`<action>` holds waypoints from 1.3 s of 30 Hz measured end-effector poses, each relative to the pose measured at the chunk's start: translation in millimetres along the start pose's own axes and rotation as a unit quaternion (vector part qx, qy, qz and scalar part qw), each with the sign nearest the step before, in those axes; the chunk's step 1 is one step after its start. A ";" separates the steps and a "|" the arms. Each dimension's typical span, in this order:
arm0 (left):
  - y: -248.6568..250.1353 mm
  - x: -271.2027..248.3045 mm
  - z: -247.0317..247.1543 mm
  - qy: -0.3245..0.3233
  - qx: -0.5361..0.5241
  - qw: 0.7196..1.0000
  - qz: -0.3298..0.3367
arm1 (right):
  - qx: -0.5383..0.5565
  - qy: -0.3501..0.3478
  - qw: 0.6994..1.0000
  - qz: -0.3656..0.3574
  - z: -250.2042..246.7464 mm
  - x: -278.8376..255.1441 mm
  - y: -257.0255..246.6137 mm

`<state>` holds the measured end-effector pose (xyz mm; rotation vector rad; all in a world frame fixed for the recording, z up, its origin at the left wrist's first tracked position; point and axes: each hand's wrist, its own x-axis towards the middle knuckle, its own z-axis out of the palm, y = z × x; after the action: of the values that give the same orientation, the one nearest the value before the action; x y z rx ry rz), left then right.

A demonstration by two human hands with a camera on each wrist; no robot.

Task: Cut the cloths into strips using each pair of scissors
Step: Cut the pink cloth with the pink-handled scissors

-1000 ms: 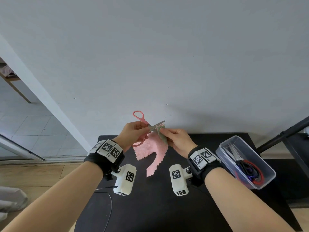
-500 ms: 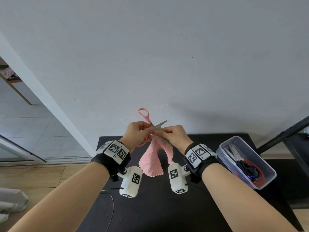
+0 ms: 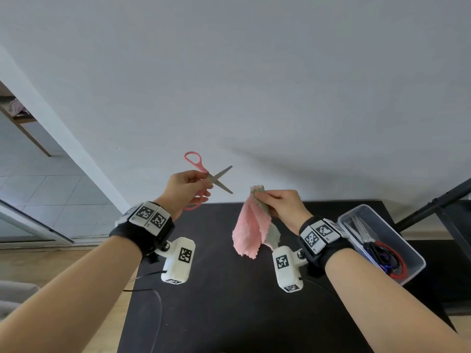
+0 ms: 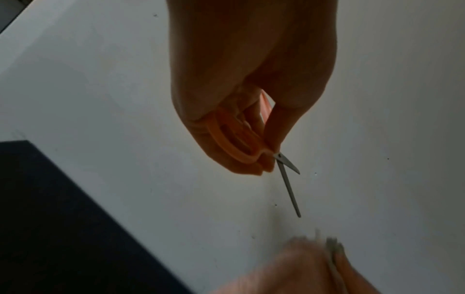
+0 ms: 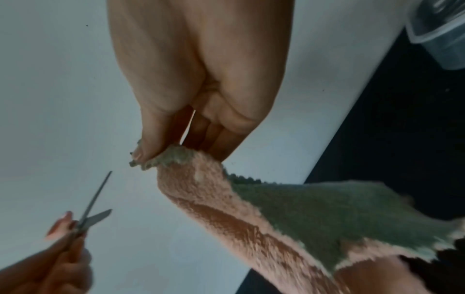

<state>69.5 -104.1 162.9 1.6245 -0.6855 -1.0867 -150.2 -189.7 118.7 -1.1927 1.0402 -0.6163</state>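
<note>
My left hand grips pink-handled scissors up in the air, blades spread apart and pointing right; the same scissors show in the left wrist view under the curled fingers. My right hand pinches the top edge of a pink cloth with a grey-green back, which hangs folded above the black table. The right wrist view has the thumb and fingers clamped on the cloth, with the scissor blades a short way off to the left. Blades and cloth do not touch.
A clear plastic box at the table's right edge holds several more pairs of scissors, one with red handles, one dark. A grey wall stands right behind the table. A black stand leg is at far right.
The hands were together with the blades at the cloth's top edge; now they have drawn apart, the scissors going left and opening, the cloth going right.
</note>
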 end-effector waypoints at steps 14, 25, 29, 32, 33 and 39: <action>-21.4 -8.1 30.4 -0.088 0.011 0.996 -0.012 | -0.081 -0.052 0.995 -0.034 34.1 3.0 -5.3; -27.9 -4.0 43.2 -0.037 0.071 0.997 0.000 | -0.123 -0.047 0.991 -0.031 25.7 6.4 1.5; -27.5 -4.6 42.2 -0.035 0.081 0.996 -0.005 | -0.115 -0.057 0.991 -0.025 24.6 8.5 4.1; -28.8 -7.3 42.0 -0.025 0.092 0.995 -0.015 | -0.132 -0.063 0.989 -0.022 21.7 9.2 8.1; -29.1 -7.3 41.6 -0.020 0.092 0.995 -0.020 | -0.136 -0.066 0.988 -0.020 20.1 8.9 9.2; -27.8 -9.2 37.3 -0.007 0.069 0.997 -0.042 | -0.144 -0.077 0.987 0.005 12.4 9.3 10.5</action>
<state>29.9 -103.6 136.9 1.7788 -0.7219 -1.1326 -136.4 -188.9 106.1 -1.4614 1.0259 -0.3664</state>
